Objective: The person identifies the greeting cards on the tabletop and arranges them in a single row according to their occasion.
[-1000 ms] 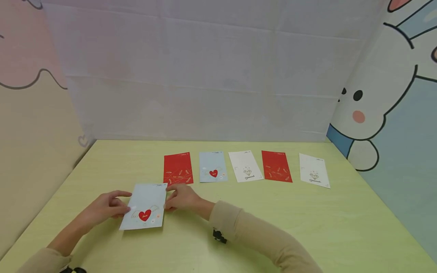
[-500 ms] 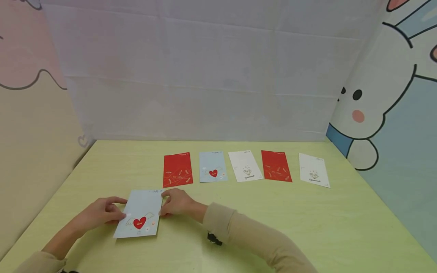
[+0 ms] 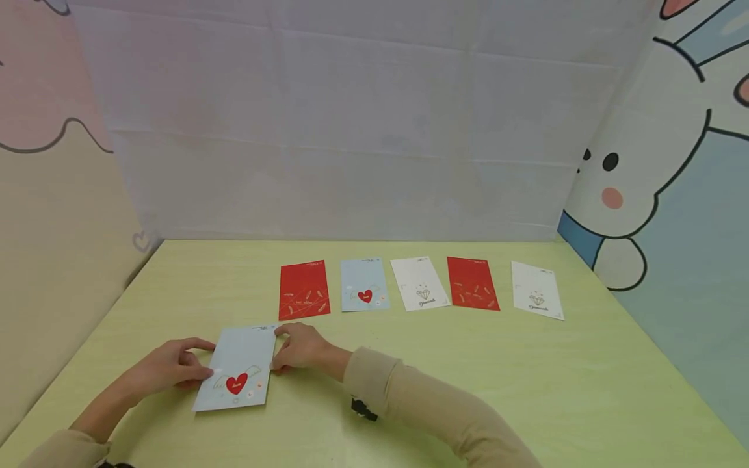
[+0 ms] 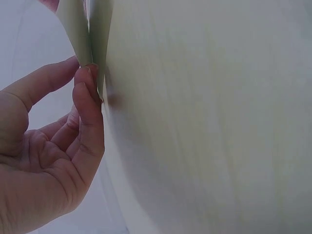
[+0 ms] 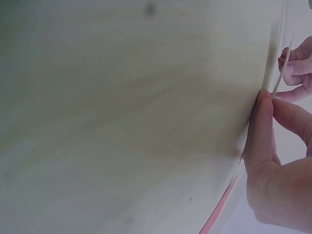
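A light blue greeting card (image 3: 241, 354) with a winged red heart is held low at the near left of the table. My left hand (image 3: 160, 372) pinches its left side between thumb and fingers. At the opposite side, toward the upper right corner, my right hand (image 3: 304, 346) pinches the card too. Seen edge-on in the left wrist view, the card (image 4: 100, 34) shows two leaves parted in a narrow V at the left fingertips. In the right wrist view the right thumb and finger meet at the thin card edge (image 5: 282, 73).
Behind the hands lies a row of cards: a red card (image 3: 304, 290), a light blue heart card (image 3: 365, 283), a white diamond card (image 3: 419, 279), another red card (image 3: 473, 284) and another white card (image 3: 537, 289). A pale cloth (image 3: 363, 130) hangs at the table's (image 3: 526, 390) far edge.
Both hands have brought the blue card nearer and slightly left, away from the left red card. Most of that shift came in the first half second; the row stays put.
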The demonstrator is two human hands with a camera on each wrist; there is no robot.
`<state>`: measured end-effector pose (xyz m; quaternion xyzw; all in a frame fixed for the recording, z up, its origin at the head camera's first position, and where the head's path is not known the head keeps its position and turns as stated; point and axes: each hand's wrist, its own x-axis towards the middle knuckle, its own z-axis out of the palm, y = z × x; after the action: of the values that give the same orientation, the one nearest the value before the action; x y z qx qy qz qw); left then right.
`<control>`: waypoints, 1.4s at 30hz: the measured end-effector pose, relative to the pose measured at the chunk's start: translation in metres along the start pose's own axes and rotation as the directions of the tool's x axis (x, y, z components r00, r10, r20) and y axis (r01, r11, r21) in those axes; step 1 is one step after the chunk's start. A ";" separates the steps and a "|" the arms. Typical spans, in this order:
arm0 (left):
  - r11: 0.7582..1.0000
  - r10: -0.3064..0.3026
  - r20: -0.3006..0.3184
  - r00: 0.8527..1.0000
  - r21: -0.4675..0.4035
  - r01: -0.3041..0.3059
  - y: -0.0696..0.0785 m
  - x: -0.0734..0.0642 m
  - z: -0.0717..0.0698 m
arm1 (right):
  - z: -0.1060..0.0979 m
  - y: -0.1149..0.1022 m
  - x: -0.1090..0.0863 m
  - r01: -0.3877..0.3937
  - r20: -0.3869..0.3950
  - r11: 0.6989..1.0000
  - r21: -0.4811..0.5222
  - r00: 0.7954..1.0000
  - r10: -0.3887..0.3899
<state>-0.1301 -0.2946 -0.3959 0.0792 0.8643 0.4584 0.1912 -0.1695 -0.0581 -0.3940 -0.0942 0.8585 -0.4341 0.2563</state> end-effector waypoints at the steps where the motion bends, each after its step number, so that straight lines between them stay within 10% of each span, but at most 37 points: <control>1: 1.000 -0.003 -0.002 1.000 0.001 0.003 0.000 0.000 0.000 | 0.000 0.000 0.000 0.001 0.002 1.000 0.002 1.000 -0.001; 32: 0.992 0.007 -0.051 0.999 0.123 0.000 0.002 0.000 0.003 | 0.003 -0.003 -0.003 -0.044 0.015 0.997 0.068 0.999 0.043; 42: 0.986 -0.014 -0.119 0.993 0.161 0.033 0.005 0.006 0.003 | -0.027 0.007 0.005 0.089 0.076 0.981 0.171 0.992 -0.103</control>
<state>-0.1344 -0.2882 -0.3947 0.0571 0.9095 0.3879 0.1381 -0.1873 -0.0366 -0.3883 -0.1317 0.8019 -0.5122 0.2779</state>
